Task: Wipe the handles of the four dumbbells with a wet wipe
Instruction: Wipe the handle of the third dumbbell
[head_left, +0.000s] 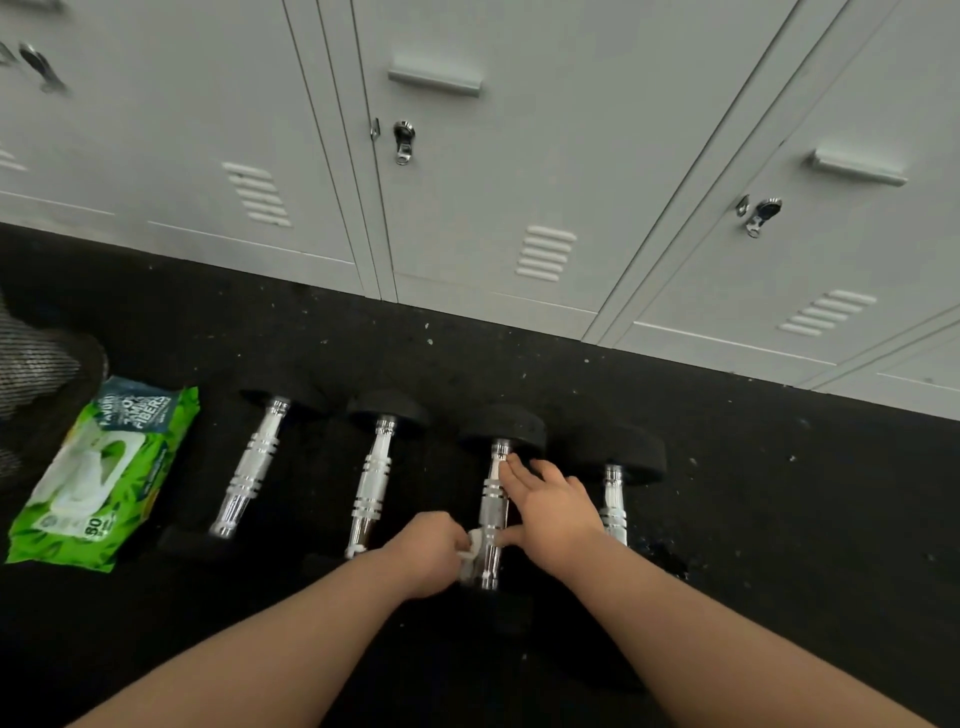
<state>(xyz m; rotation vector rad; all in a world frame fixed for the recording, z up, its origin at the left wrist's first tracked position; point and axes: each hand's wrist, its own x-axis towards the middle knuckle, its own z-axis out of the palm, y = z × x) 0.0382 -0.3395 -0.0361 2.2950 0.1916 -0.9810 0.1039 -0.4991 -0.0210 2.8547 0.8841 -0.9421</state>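
Several dumbbells with chrome handles and black heads lie side by side on the black floor. My left hand (431, 551) pinches a white wet wipe (470, 553) against the near end of the third dumbbell's handle (493, 506). My right hand (553, 512) rests on that same handle with straight fingers, its fingertips near the far black head. The first dumbbell (252, 465) and second dumbbell (371, 486) lie to the left. The fourth dumbbell (613, 493) lies to the right, partly hidden behind my right hand.
A green pack of wet wipes (104, 475) lies on the floor at the left, beside a dark mesh thing (36, 374). Grey lockers (467, 182) stand along the far edge of the black speckled floor (779, 493).
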